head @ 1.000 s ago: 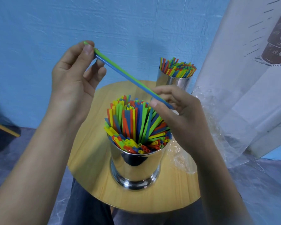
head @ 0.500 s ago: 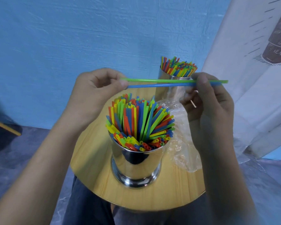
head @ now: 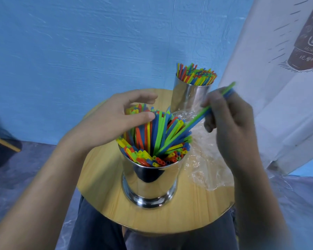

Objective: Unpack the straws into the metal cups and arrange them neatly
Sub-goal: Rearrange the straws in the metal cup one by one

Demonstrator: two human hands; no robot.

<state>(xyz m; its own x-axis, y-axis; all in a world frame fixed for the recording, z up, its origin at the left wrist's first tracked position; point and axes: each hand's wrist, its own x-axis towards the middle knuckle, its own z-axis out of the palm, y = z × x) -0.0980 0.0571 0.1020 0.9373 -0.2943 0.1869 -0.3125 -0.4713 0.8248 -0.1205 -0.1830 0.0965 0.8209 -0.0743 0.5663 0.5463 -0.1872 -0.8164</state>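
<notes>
head view: right hand [head: 229,127] pinches two straws [head: 199,117] into near cup [head: 150,181].

Nothing reads clearly. The white hanging cloth [head: 278,91] bears a brown drawing [head: 310,44] with pale lettering (looping script above small characters), too blurred to read.

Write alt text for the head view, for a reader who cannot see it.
The right hand pinches two straws, green and blue, lower ends in the near metal cup packed with coloured straws; the open left hand is at their tops. A second full cup and clear wrapping sit on the round table.
</notes>
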